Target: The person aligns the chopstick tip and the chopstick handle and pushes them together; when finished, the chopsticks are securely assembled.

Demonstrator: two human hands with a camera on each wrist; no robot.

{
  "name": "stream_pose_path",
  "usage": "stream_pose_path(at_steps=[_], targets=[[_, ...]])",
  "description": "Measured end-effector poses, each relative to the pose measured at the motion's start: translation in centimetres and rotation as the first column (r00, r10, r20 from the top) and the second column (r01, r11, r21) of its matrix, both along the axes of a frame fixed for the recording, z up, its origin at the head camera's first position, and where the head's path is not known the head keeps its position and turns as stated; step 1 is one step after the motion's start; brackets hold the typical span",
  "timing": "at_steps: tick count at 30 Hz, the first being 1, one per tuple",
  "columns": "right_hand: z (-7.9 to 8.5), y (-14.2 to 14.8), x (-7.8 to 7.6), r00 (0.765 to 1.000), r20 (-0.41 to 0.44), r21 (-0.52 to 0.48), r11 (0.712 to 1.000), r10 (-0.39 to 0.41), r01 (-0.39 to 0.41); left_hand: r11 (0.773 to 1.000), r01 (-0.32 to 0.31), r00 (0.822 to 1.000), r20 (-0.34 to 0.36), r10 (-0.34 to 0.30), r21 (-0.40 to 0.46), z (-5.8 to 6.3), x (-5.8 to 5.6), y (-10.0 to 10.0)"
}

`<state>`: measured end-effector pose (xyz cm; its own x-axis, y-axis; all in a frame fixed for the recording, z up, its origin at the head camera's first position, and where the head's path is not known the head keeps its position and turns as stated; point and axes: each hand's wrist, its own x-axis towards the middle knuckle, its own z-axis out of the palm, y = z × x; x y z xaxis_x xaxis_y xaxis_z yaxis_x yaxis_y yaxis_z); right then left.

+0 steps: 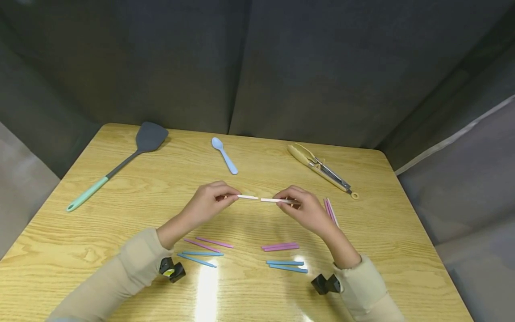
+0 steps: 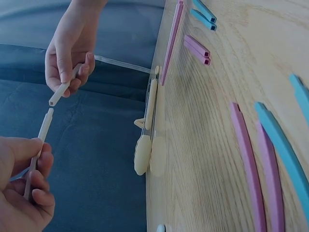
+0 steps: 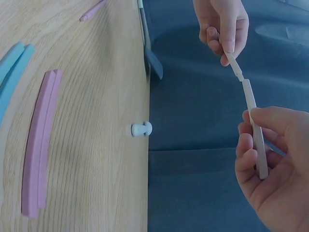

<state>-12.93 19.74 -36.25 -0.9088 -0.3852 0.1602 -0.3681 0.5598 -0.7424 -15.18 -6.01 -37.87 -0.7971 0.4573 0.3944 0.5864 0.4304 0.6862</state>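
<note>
White stick pieces, one [image 1: 247, 197] pinched in the left hand [image 1: 209, 201] and the other [image 1: 269, 200] in the right hand [image 1: 303, 208], are held up above the surface [image 1: 177, 179]. Their facing ends stand just apart; the left piece has a narrower, stepped tip, while the right one's end looks square. Both hands hold between thumb and curled fingers. If these ends are being joined, a small tilt or sideways offset could make the tip catch on the rim or slide past it, and pushing hard while misaligned might twist a piece out of the fingers.

Nearer the body lie pink pieces [image 1: 202, 245] and blue pieces [image 1: 196, 260] on the left, with a pink pair [image 1: 280, 247] and a blue pair [image 1: 285, 263] on the right; a dropped piece or a low sleeve could scatter them. Beyond the hands rest a spatula [image 1: 149, 137], a spoon [image 1: 226, 157] and tongs [image 1: 299, 155], well apart from the work.
</note>
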Motion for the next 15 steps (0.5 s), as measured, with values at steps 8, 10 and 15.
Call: stream_pose_path(at_steps=[8, 10, 15], targets=[[-0.14, -0.10, -0.04, 0.999, -0.050, 0.012, 1.000, 0.017, -0.016, 1.000, 0.025, 0.999, -0.022, -0.024, 0.015, -0.03, 0.04, 0.17], [-0.15, -0.12, -0.07, 0.998, -0.067, 0.025, 1.000, 0.018, -0.016, 1.000, 0.023, 0.999, -0.026, -0.023, 0.014, -0.04, 0.06, 0.18], [-0.18, -0.21, -0.01, 0.994, -0.111, 0.054, 0.998, 0.016, -0.010, 1.000, 0.021, 0.999, -0.039, -0.020, 0.007, 0.09, 0.24, 0.25]])
